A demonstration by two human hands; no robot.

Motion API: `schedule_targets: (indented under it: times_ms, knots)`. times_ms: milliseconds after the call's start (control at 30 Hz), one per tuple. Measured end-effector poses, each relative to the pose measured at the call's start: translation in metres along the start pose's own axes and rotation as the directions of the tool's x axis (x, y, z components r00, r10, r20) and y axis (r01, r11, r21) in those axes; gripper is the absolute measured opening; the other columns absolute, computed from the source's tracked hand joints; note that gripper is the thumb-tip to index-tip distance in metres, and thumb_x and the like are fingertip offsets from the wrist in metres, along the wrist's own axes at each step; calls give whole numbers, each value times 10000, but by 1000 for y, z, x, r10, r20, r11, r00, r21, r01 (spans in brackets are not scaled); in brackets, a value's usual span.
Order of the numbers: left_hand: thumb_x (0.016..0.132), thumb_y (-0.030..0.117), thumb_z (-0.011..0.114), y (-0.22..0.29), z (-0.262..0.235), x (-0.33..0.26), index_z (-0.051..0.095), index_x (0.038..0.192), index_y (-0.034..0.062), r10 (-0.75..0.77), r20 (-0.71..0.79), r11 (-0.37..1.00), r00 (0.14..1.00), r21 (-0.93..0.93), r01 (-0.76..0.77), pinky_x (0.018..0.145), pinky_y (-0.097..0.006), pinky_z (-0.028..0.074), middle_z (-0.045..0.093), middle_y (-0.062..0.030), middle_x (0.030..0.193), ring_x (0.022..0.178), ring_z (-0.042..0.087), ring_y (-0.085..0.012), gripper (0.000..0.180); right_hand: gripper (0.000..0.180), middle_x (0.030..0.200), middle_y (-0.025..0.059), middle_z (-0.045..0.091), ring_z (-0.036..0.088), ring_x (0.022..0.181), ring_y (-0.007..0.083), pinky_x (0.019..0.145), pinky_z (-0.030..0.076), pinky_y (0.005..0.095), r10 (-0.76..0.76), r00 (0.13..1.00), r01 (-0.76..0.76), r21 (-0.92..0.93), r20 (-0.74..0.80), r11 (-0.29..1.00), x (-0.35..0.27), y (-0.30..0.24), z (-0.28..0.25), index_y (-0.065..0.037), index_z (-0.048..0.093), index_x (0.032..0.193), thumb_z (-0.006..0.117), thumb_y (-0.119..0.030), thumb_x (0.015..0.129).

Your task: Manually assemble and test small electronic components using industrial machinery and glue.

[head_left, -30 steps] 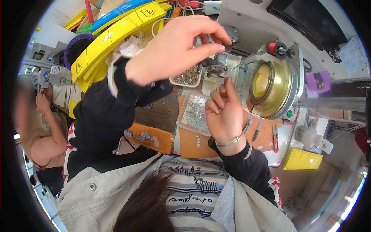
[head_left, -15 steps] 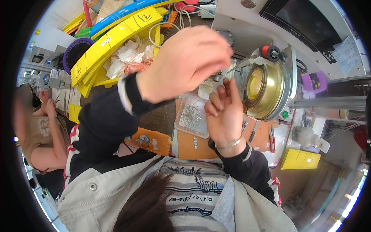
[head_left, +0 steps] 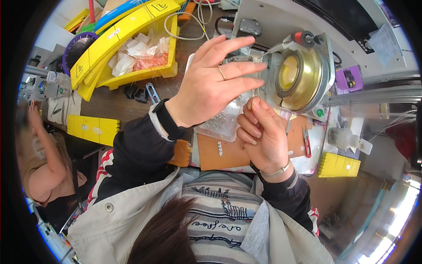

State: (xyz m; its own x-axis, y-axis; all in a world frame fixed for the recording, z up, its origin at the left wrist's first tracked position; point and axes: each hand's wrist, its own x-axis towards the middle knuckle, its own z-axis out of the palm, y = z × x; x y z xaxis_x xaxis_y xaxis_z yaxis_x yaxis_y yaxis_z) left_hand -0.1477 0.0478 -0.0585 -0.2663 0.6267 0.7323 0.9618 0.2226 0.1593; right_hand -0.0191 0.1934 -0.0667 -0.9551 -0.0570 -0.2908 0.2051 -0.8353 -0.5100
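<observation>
Before the brass spool (head_left: 303,75), left hand (head_left: 211,83) spread open

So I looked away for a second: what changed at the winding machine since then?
The left hand dropped from a raised pinch and now lies flat, fingers spread toward the brass spool. The right hand stayed curled under it, over the clear tray; the spool did not move.

The clear plastic tray of small metal parts (head_left: 224,123) lies left of the round brass-coloured machine drum (head_left: 303,79); the yellow plastic bin (head_left: 145,72) sits farther left of the drum.
</observation>
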Motion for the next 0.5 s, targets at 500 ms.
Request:
schedule_targets:
  times_ms: [500]
  knots:
    - [839,24,734,0,10,-28,727,948,79,-88,-125,922,988,-387,34,1027,-489,470,732,-46,904,1215,656,-350,122,368,932,66,703,699,848,264,712,562,370,-82,912,219,-646,403,-731,-13,-8,-47,-112,693,1163,644,1,816]
